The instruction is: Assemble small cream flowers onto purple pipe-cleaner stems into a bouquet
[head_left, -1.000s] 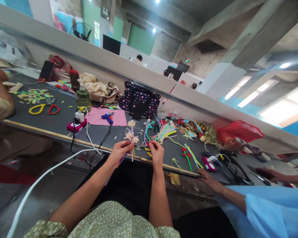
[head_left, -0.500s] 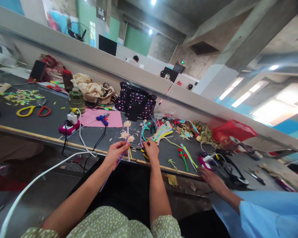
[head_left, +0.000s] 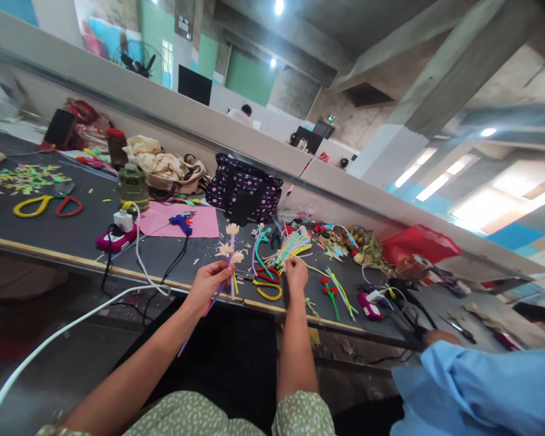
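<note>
My left hand is closed in a pinch on purple pipe cleaner stems with cream flowers at their tops, held over the table's front edge. My right hand is at the near end of a bundle of pipe cleaners in purple, yellow, green and white. Its fingers are pressed together, and what is between them is hidden. Just left of that hand lie scissors with one red and one yellow handle. Green and purple curled stems rest behind the scissors.
A blue glue gun lies on pink paper. Left of it are a purple power strip, a green bottle and more scissors. A dotted bag stands behind. A co-worker's blue sleeve is at right.
My right hand has moved right, from over the scissors to the pipe cleaner bundle, uncovering the scissors. My left hand still holds the flower stems. The co-worker's hand has moved right along the table.
</note>
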Tool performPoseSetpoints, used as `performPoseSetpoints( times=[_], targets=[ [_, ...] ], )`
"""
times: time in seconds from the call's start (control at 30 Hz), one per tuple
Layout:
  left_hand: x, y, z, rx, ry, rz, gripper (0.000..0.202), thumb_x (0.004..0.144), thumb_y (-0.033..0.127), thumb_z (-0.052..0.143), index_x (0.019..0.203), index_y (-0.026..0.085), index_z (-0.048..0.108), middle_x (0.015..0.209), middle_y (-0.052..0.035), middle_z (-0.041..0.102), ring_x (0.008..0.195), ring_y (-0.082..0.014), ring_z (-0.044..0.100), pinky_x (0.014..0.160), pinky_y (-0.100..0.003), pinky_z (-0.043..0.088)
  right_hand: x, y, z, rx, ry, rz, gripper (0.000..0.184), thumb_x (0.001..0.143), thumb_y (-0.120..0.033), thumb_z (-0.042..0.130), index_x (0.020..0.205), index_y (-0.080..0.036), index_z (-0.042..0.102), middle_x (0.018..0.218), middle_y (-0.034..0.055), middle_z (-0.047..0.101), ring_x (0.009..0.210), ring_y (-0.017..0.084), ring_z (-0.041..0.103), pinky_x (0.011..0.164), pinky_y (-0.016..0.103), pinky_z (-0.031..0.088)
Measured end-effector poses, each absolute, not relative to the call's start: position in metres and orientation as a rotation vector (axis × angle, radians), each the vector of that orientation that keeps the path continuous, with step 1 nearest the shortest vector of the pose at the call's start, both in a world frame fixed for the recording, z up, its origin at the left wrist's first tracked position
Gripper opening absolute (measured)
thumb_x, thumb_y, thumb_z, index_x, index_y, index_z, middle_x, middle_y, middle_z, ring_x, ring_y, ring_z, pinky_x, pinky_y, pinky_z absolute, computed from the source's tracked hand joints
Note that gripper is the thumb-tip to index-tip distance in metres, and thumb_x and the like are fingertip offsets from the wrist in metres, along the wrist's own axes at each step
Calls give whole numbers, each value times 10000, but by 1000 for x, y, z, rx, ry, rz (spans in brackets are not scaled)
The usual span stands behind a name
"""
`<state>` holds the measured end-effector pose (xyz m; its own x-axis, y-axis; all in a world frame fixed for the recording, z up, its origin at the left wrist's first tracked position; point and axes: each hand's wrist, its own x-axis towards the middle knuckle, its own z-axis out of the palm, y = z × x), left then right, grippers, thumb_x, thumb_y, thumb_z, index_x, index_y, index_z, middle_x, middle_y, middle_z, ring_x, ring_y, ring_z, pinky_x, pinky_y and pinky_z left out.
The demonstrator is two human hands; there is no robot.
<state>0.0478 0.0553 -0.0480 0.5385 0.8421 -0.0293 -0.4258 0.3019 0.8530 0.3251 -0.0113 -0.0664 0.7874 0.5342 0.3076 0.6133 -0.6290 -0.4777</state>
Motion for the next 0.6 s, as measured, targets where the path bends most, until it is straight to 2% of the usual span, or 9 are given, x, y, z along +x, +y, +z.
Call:
performPoseSetpoints(
  times=[0.13, 0.3, 0.43, 0.53, 0.6],
  targets=[
    [59, 62, -48, 909, 529, 895, 280, 609, 341, 798, 756, 123, 701, 651, -4, 608, 540, -68, 493, 535, -191, 394, 350, -9, -66, -2436, -831, -147, 283, 820, -341, 465, 824, -194, 706, 817, 71, 707, 713, 182, 612, 600, 237, 380],
    [69, 72, -50, 911, 548, 909, 274, 625, 344, 789, 771, 129, 702, 704, -13, 623, 581, -73, 503, 562, -187, 398, 363, 17, -70, -2469, -894, -78, 230, 801, -285, 508, 762, -187, 712, 781, 73, 707, 712, 172, 625, 604, 219, 390],
    [72, 73, -50, 913, 573, 924, 286, 623, 358, 788, 774, 132, 701, 714, -22, 626, 580, -83, 499, 561, -199, 403, 371, 26, -75, -2517, -927, -27, 225, 793, -317, 536, 728, -173, 696, 754, 91, 698, 717, 190, 629, 604, 232, 395],
    [71, 68, -47, 927, 583, 937, 277, 622, 355, 791, 759, 131, 701, 693, -21, 621, 581, -81, 500, 558, -193, 396, 377, 21, -79, -2548, -953, -2, 175, 773, -237, 531, 813, -170, 688, 808, 83, 700, 760, 180, 629, 632, 225, 403],
    [69, 63, -46, 925, 604, 947, 282, 611, 358, 796, 753, 133, 702, 695, -24, 626, 586, -85, 509, 558, -195, 399, 380, 16, -81, -2551, -966, -4, 247, 785, -202, 496, 965, -179, 663, 888, 72, 700, 809, 171, 625, 660, 222, 410]
  ],
)
